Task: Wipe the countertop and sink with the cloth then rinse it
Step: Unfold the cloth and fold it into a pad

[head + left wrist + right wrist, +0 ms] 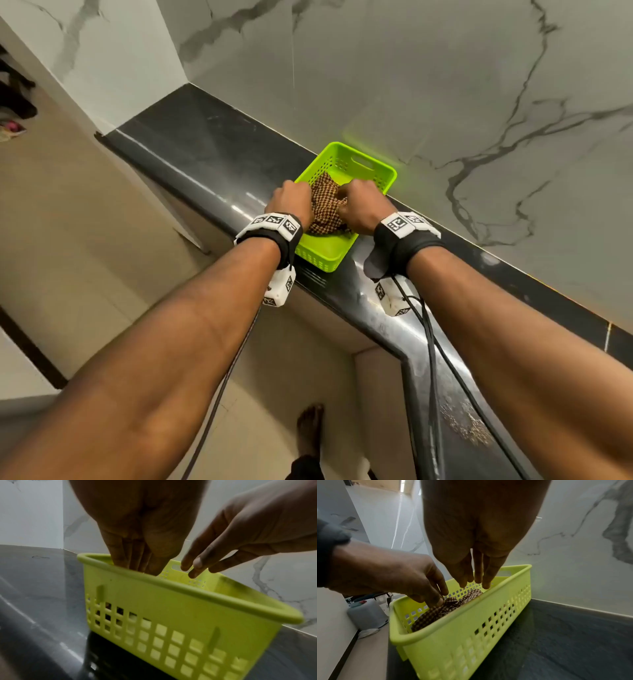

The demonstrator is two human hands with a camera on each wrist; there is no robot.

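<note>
Your left hand sits at the left side of the green basket, fingers reaching down over the rim into it. In the right wrist view its fingertips touch the checked brown cloth — fingers bent downward, thumb against the fabric, but a firm pinch is not plain, so you cannot tell whether it grips or only touches. The left wrist view shows those fingers straight and close together, dipping inside the basket wall. The cloth lies bunched inside the basket, toward its near-left half, its dark checks visible through the square holes of the side wall. Your right hand is over the right side of the basket, at the cloth's right edge. From the head view the knuckles look bent over the fabric, yet the right wrist view shows its fingers long and nearly straight, tips hanging just above the cloth — loose, not closed round anything there. The basket stands on the dark stone countertop, its far end close to the veined marble wall. Left of the basket and below the counter edge, a pale plastic canister rests on the floor.
</note>
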